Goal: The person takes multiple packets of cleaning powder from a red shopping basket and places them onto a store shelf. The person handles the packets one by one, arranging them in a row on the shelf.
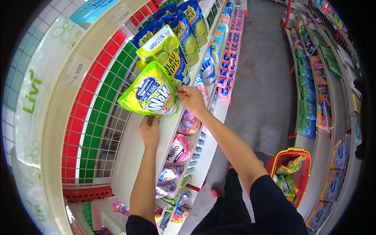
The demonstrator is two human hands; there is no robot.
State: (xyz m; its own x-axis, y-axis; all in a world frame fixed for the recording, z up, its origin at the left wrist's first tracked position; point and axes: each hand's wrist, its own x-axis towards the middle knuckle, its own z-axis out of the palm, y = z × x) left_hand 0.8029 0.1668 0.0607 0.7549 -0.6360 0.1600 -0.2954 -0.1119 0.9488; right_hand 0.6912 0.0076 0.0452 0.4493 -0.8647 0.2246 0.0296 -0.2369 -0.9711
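Note:
A yellow-green refill pouch (pixel 152 92), printed with a price and a WOW brand mark, stands on the upper white shelf (pixel 129 147). My left hand (pixel 149 129) pinches its bottom edge between thumb and fingers. At the pouch's right edge, my right hand (pixel 191 98) grips the side with thumb and fingertips. Directly behind it is a Kilau Nipis pouch (pixel 169 53) with pictures of limes. Several blue Kilau Nipis pouches (pixel 192 20) stand farther along the same shelf.
Below are shelves with a pink Molto pouch (pixel 179 149) and purple pouches (pixel 170 173). A wire mesh panel (pixel 97 117) backs the shelf. A red basket (pixel 304 176) holding several green pouches stands at right, beside the opposite shelving (pixel 315 147). Grey floor (pixel 252 73) runs between.

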